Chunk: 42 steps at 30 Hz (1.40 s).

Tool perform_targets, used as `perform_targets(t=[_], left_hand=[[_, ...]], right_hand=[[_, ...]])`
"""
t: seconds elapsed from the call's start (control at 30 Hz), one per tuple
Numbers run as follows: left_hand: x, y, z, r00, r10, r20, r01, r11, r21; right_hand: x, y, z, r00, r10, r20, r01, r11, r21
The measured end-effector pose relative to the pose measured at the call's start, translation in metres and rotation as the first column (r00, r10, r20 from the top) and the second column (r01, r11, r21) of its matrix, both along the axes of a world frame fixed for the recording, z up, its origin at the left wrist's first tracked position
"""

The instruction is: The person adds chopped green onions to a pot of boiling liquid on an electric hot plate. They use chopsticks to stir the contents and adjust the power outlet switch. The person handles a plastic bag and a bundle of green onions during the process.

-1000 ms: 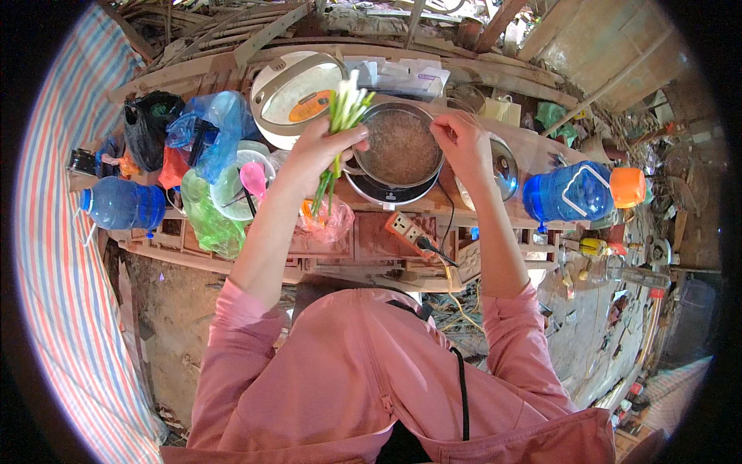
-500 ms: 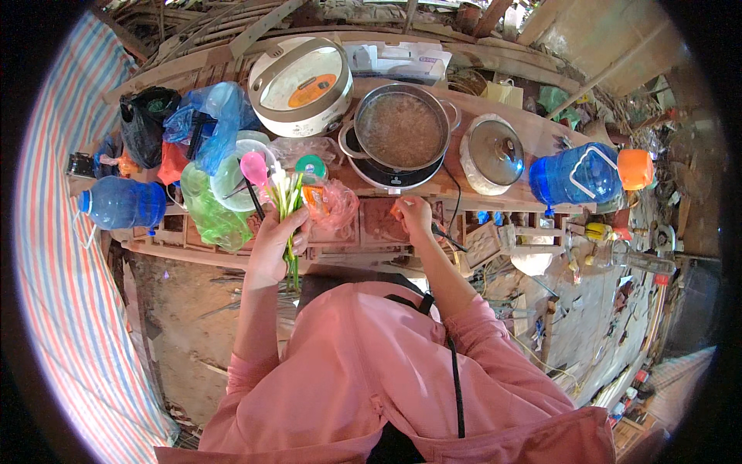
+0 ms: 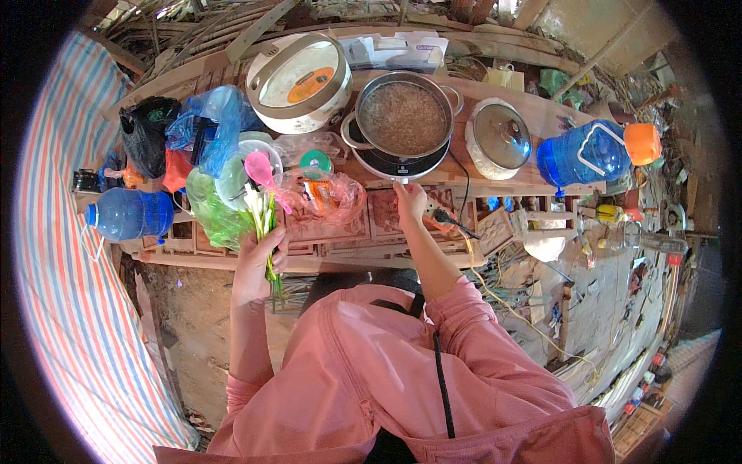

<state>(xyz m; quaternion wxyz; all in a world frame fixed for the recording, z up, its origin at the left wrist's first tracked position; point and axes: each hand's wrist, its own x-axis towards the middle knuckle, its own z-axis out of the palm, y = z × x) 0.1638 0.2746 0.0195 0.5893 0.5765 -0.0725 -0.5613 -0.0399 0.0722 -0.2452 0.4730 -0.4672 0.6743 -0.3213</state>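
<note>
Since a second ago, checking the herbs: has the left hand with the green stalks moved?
Yes. The left hand has dropped from beside the pot down to the bench's front edge.

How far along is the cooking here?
The pot already sits open and full of brownish food on the cooker, its glass lid set aside. The left hand grips a bunch of green stalks, uncut and not in the pot. The right hand reaches the cooker's front edge.

The person wears a loose pink long-sleeved top, with a thin black cord running down its front.
</note>
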Motion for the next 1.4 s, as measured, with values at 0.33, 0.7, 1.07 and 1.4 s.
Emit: perform_targets(t=[0.33, 0.7, 1.07, 1.4], left_hand=[[0.006, 0.008, 0.002, 0.996, -0.059, 0.072, 0.054, 0.996, 0.065], [0.028, 0.013, -0.005, 0.985, -0.146, 0.093, 0.135, 0.984, 0.118], [0.04, -0.001, -0.017, 0.946, -0.314, 0.083, 0.305, 0.946, 0.11], [0.036, -0.02, -0.012, 0.897, -0.436, 0.073, 0.422, 0.894, 0.147]], right_hand=[[0.019, 0.007, -0.026, 0.979, -0.193, 0.062, 0.199, 0.974, -0.112], [0.021, 0.015, 0.003, 0.926, -0.23, 0.299, 0.24, 0.971, 0.003], [0.03, 0.039, 0.001, 0.92, -0.308, 0.24, 0.334, 0.94, -0.073], [0.038, 0.041, 0.007, 0.844, -0.391, 0.368, 0.41, 0.912, 0.029]])
